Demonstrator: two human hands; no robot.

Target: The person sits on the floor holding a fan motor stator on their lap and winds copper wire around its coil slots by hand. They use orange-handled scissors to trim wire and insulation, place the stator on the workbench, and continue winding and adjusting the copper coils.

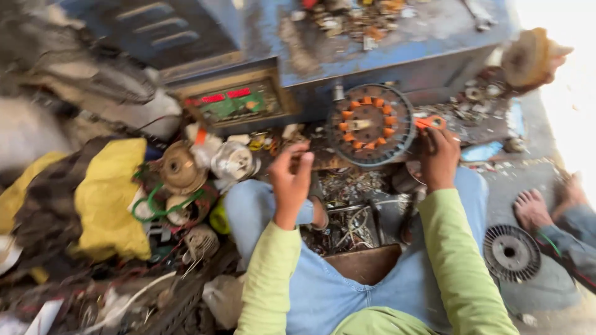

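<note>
Motor ring (pixel 370 125) stood propped at twelve o'clock, facing the person. Right hand (pixel 439 158) pinched orange-handled cutters (pixel 429 122) beside it; left hand (pixel 290 177) curled, pinching something too small to tell.

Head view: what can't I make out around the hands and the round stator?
- Left hand: pinched fingers, contents lost to motion blur.
- Right hand: orange-handled tool, its tip hidden behind the fingers.
- Stator: winding detail blurred.
- Another person's foot: body cut off by the right edge.
</note>
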